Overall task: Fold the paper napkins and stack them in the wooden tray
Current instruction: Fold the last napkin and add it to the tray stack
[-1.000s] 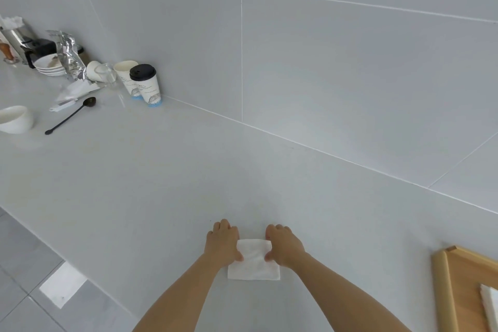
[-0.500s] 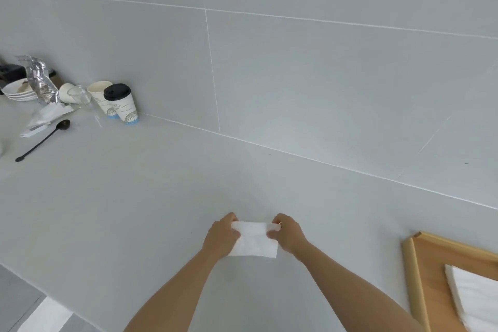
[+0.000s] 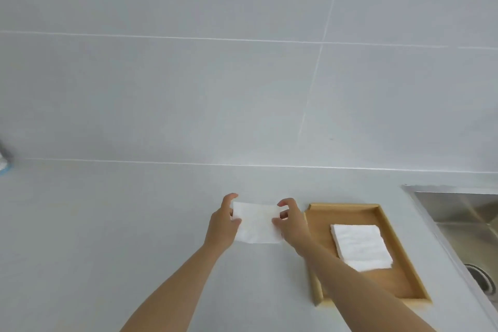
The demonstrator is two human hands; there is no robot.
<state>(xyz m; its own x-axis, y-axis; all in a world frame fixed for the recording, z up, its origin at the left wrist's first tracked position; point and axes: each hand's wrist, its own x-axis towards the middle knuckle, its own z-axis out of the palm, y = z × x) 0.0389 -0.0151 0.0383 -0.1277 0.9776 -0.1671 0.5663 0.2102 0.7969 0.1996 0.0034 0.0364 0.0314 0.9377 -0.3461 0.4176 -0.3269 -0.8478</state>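
Presently, stock as we logged it:
Wooden tray (image 3: 347, 207): held a stack of folded napkins (image 3: 361, 246).
Napkin in hand (image 3: 256, 224): folded, above counter (image 3: 107, 224), just left of tray.
Left hand (image 3: 222, 225), right hand (image 3: 292, 225): fingers pinched its sides.
Outstanding: we judged stacking it remained.

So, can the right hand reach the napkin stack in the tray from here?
Probably yes. The right hand is beside the wooden tray, and nothing lies between it and the stack. It pinches the folded napkin together with the left hand.

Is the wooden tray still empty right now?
No, a stack of folded napkins already lies inside the wooden tray, to the right of the napkin held between both hands.
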